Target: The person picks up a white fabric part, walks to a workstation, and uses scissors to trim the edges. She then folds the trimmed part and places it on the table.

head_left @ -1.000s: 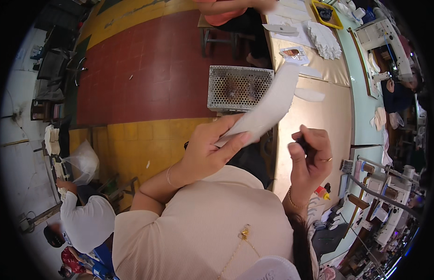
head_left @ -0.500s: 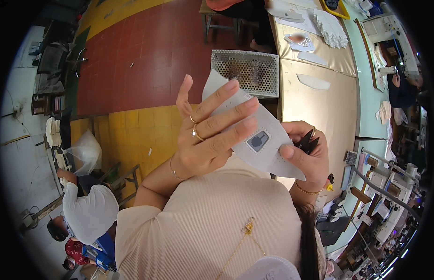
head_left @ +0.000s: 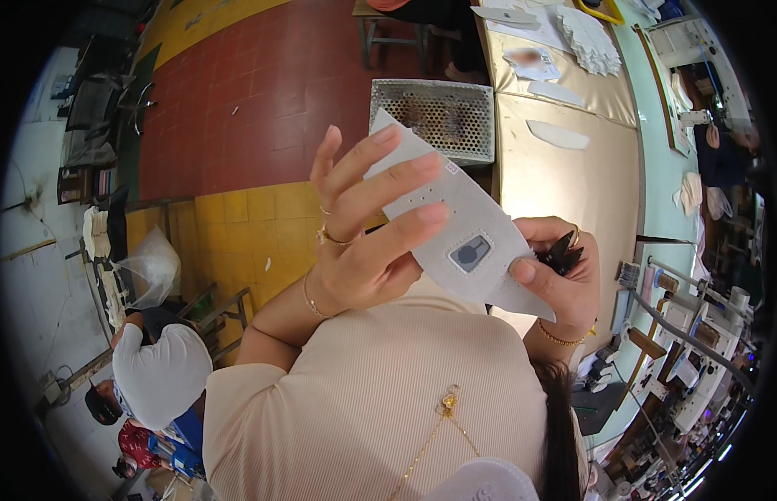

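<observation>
A white cut piece (head_left: 480, 221) of flat, leather-like material is held tilted in front of my chest. Small punched holes run across it, and a dark grey patch (head_left: 471, 252) sits in a stitched frame. My left hand (head_left: 368, 213) lies over its upper left part with long, slightly spread fingers on the front; the thumb is hidden, apparently behind. At the lower right end, my right hand (head_left: 564, 275) pinches the piece under its thumb. Black thread snips (head_left: 561, 253) are also tucked in the right hand, their blades pointing up.
Beyond the piece stands a perforated metal box (head_left: 434, 117). A gold-covered table (head_left: 564, 188) on the right carries loose white pieces (head_left: 557, 134) and a stack of scalloped white pieces (head_left: 587, 40). Sewing machines (head_left: 689, 50) line the right side. A person in white (head_left: 163, 367) sits at lower left.
My left fingers have drawn back a little to the left, baring more of the piece's holes. My right hand has shifted slightly right with the piece and snips.
</observation>
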Demonstrator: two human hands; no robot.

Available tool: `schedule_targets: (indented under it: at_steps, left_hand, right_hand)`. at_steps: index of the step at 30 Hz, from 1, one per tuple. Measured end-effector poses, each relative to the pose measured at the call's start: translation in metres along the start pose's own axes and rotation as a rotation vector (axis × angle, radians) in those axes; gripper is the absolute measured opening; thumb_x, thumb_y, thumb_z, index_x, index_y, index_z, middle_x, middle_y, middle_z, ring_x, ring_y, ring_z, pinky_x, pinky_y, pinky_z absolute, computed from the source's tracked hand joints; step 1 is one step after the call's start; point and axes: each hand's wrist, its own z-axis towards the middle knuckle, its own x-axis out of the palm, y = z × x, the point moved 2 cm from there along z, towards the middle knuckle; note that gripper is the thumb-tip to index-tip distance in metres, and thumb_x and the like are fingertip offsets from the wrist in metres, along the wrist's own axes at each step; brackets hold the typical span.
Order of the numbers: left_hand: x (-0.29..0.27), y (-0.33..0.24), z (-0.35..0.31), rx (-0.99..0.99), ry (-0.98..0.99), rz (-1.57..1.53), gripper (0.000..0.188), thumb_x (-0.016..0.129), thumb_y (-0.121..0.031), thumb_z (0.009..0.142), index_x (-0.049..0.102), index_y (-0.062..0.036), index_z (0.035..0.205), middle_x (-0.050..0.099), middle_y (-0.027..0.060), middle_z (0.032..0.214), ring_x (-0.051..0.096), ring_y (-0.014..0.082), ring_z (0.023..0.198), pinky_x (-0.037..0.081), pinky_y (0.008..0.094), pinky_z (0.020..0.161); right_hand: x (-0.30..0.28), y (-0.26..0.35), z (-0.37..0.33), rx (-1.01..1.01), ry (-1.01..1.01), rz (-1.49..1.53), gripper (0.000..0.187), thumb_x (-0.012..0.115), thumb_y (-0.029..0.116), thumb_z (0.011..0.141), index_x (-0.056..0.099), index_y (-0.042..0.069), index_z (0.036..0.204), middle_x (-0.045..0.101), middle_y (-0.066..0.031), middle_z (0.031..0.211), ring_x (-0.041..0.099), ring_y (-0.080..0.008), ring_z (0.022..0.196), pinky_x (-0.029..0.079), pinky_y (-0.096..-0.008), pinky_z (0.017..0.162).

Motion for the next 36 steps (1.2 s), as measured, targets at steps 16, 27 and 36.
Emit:
schedule_targets:
  at_steps: [16, 27, 36]
  left_hand:
    - [0.017, -0.007, 0.002, 0.054, 0.016, 0.110, 0.033, 0.075, -0.010, 0.066, 0.068, -0.0286, 0.093, 0.053, 0.0041, 0.125, 0.040, 0.0334, 0.126, 0.017, 0.0486, 0.111]
    - [0.023, -0.012, 0.004, 0.074, 0.028, 0.246, 0.025, 0.080, -0.020, 0.067, 0.070, -0.0328, 0.086, 0.050, 0.0007, 0.124, 0.033, 0.0295, 0.127, 0.021, 0.0483, 0.109]
    - [0.028, -0.011, 0.005, 0.113, 0.004, 0.293, 0.022, 0.079, -0.022, 0.067, 0.070, -0.0339, 0.084, 0.049, 0.0001, 0.124, 0.032, 0.0295, 0.127, 0.022, 0.0489, 0.107]
  right_hand:
    - [-0.019, 0.009, -0.015, 0.042, -0.068, -0.009, 0.031, 0.070, 0.002, 0.076, 0.064, -0.007, 0.105, 0.069, -0.0139, 0.092, 0.066, -0.0160, 0.081, 0.051, -0.0254, 0.074]
    - [-0.032, 0.011, -0.015, 0.072, -0.052, 0.048, 0.034, 0.069, 0.000, 0.076, 0.062, -0.009, 0.108, 0.069, -0.0178, 0.093, 0.068, -0.0179, 0.081, 0.052, -0.0264, 0.074]
    - [-0.037, 0.012, -0.014, 0.061, -0.036, 0.035, 0.034, 0.068, 0.001, 0.077, 0.062, -0.009, 0.109, 0.069, -0.0180, 0.094, 0.067, -0.0181, 0.082, 0.052, -0.0270, 0.075]
